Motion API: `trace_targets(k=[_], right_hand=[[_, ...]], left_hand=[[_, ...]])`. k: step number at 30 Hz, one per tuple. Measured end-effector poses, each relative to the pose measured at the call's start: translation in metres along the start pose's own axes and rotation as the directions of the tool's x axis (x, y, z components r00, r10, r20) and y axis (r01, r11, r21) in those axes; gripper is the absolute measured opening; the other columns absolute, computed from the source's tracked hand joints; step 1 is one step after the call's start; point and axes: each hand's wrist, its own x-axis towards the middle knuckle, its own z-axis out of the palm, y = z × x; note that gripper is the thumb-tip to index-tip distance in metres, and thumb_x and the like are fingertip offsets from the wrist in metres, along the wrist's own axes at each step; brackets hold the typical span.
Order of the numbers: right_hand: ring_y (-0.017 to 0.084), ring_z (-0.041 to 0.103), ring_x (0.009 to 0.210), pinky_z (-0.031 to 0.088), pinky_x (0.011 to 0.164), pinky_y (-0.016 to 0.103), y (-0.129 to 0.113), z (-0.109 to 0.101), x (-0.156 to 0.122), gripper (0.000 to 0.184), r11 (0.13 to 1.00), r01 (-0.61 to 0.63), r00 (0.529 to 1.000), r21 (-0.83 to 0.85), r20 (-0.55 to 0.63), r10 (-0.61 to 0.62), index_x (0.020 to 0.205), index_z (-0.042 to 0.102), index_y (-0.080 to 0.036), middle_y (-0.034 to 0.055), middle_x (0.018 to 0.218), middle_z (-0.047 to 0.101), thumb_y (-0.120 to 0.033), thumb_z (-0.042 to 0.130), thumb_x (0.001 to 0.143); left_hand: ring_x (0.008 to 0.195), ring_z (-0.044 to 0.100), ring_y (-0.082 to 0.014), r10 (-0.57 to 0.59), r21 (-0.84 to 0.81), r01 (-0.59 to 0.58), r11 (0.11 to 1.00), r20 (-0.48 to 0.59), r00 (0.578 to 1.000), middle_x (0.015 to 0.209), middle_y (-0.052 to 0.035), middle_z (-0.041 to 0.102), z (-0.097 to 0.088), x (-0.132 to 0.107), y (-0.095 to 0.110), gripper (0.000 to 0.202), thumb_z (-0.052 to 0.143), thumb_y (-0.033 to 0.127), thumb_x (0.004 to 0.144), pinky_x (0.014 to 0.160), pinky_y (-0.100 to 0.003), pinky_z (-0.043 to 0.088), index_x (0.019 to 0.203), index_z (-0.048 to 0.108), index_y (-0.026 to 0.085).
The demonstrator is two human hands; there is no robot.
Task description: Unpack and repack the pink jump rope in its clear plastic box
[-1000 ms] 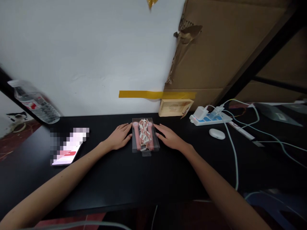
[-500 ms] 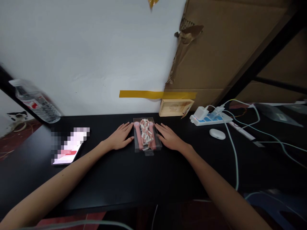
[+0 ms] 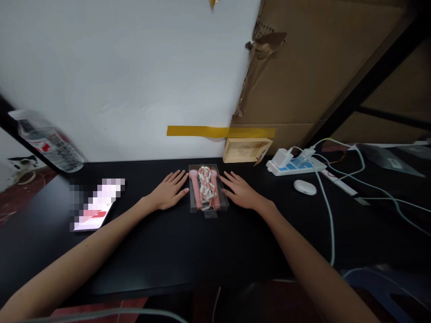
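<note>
In the middle of the black table lies a clear plastic box (image 3: 192,197) with an open-looking flap at its near edge. Through it I see what looks like a jump rope (image 3: 215,190), with two pink handles and a bundle of white and pink beaded cord. My left hand (image 3: 170,190) rests flat at the box's left side, fingers spread, fingertips close to its edge. On the other side, my right hand (image 3: 240,192) lies palm down with fingers apart, the tips at or just beside the box's edge. Neither hand grips anything.
A phone (image 3: 101,206) with a blurred screen lies left, near a leaning plastic bottle (image 3: 50,143). Behind the box, a small wooden frame (image 3: 245,150) leans on the wall. To the right are a power strip (image 3: 294,166), a white earbud case (image 3: 305,187) and trailing cables (image 3: 328,220).
The fingers of both hands have spread slightly wider. My right hand has shifted a little to the right, and the box also appears slightly further right.
</note>
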Motion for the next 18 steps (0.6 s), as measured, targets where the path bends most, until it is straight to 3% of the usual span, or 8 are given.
trace_targets(k=[7, 13, 18], right_hand=[[0.033, 0.015, 0.153, 0.022, 0.122, 0.057, 0.009, 0.002, -0.001, 0.070, 0.996, 0.072, 0.997, 0.060, -0.029, -0.071, 0.161, 0.012, -0.031, 0.0060, 0.166, 0.022, -0.050, 0.041, 0.101], [0.031, 0.014, 0.153, 0.019, 0.123, 0.057, 0.013, 0.001, -0.002, 0.079, 0.985, 0.155, 0.988, 0.080, -0.004, -0.155, 0.162, 0.005, -0.028, 0.0068, 0.167, 0.017, -0.040, 0.050, 0.097], [0.031, 0.014, 0.153, 0.018, 0.124, 0.056, 0.013, 0.002, 0.000, 0.075, 0.988, 0.140, 0.990, 0.066, 0.002, -0.140, 0.162, 0.012, -0.027, 0.0062, 0.167, 0.017, -0.039, 0.049, 0.097]], left_hand=[[0.153, 0.013, -0.0270, 0.010, 0.003, -0.010, 1.000, -0.005, 1.000, 0.164, -0.0118, 0.021, 0.004, 0.000, -0.003, 0.075, 0.009, 0.062, 0.103, 0.122, -0.046, 0.012, 0.159, 0.023, 0.014], [0.153, 0.013, -0.0292, 0.020, 0.025, -0.019, 0.999, -0.018, 1.000, 0.164, -0.0142, 0.021, 0.004, -0.001, -0.003, 0.082, 0.012, 0.068, 0.101, 0.122, -0.047, 0.012, 0.159, 0.022, 0.012], [0.153, 0.012, -0.0300, 0.022, 0.041, -0.022, 0.999, 0.006, 1.000, 0.164, -0.0144, 0.020, -0.001, -0.001, 0.001, 0.083, 0.009, 0.068, 0.100, 0.123, -0.047, 0.012, 0.159, 0.022, 0.012]])
